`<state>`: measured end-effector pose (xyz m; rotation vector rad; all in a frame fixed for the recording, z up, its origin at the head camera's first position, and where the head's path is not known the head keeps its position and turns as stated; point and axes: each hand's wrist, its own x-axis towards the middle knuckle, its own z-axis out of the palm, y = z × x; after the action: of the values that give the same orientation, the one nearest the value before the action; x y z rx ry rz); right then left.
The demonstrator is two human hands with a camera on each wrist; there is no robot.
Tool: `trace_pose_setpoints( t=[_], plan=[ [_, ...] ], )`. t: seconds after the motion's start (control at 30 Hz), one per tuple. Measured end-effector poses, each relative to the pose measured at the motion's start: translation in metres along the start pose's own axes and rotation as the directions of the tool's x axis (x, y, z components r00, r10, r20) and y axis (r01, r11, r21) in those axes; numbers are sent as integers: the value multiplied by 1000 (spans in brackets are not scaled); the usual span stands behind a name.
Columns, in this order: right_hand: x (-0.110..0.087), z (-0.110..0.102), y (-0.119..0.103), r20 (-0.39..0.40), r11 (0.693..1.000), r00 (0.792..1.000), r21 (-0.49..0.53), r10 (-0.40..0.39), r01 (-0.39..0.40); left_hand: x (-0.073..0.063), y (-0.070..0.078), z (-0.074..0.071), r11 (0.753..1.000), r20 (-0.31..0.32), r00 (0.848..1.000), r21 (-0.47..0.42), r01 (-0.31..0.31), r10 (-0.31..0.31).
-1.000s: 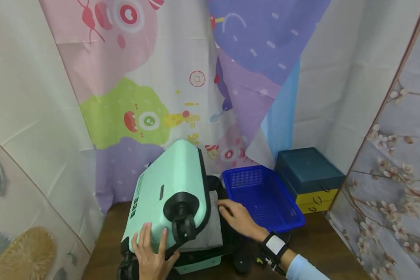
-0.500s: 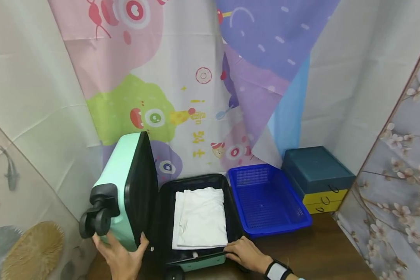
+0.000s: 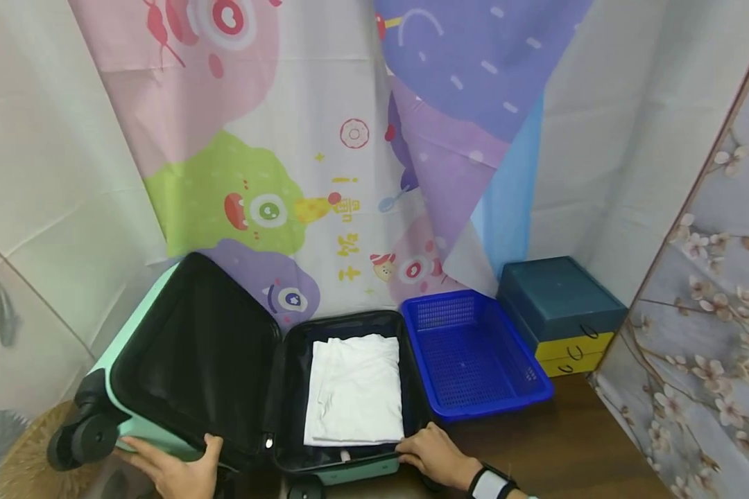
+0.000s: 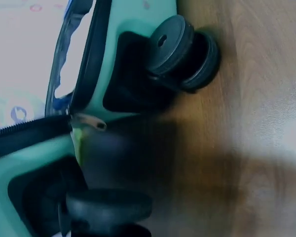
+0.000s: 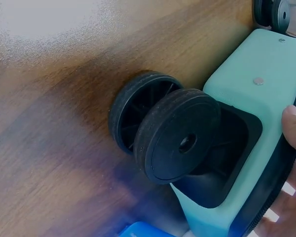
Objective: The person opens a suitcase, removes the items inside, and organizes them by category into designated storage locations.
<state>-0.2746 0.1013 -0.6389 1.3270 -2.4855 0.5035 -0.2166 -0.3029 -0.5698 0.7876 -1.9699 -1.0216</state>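
A mint-green suitcase lies spread on the table, its black-lined lid [image 3: 193, 360] leaning out to the left, still tilted. Folded white cloth [image 3: 357, 391] lies inside the base [image 3: 362, 471]. My left hand [image 3: 177, 471] holds the lid's near edge beside a wheel [image 3: 93, 438], thumb at the rim and fingers underneath. On the base's near right corner, my right hand [image 3: 435, 454] grips the rim. The right wrist view shows that thumb [image 5: 294, 129] against the green shell, fingers on the inner side, near a black double wheel [image 5: 180, 140]. The left hand is out of sight in the left wrist view.
A blue plastic basket [image 3: 474, 409] stands right against the suitcase. Behind it to the right is a dark teal box [image 3: 558, 294] with yellow drawers [image 3: 574, 355]. Patterned curtains [image 3: 349, 90] hang close at the back and sides. Brown wood table [image 3: 574, 430] extends at the right.
The lid has swung up and over to the left in my left hand, uncovering the white cloth. My right hand has moved from the opening's right side down to the near right rim.
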Motion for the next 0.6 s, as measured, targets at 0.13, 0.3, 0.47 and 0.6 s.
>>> trace_pose_setpoints(
  t=[0.13,0.3,0.47,0.6],
  plan=[
    [1,1,1,7,1000,1000,7,14,-14,10,-10,-7,967,99,963,72,244,-251],
    [4,1,1,5,1000,1000,14,16,-16,16,-24,-11,926,103,920,54,373,-377],
    [4,0,1,-4,1000,1000,12,4,-4,15,-40,-8,908,63,907,68,413,-417],
    [4,-2,1,10,1000,1000,13,14,-14,11,-58,-4,903,63,907,152,403,-415]
  ],
)
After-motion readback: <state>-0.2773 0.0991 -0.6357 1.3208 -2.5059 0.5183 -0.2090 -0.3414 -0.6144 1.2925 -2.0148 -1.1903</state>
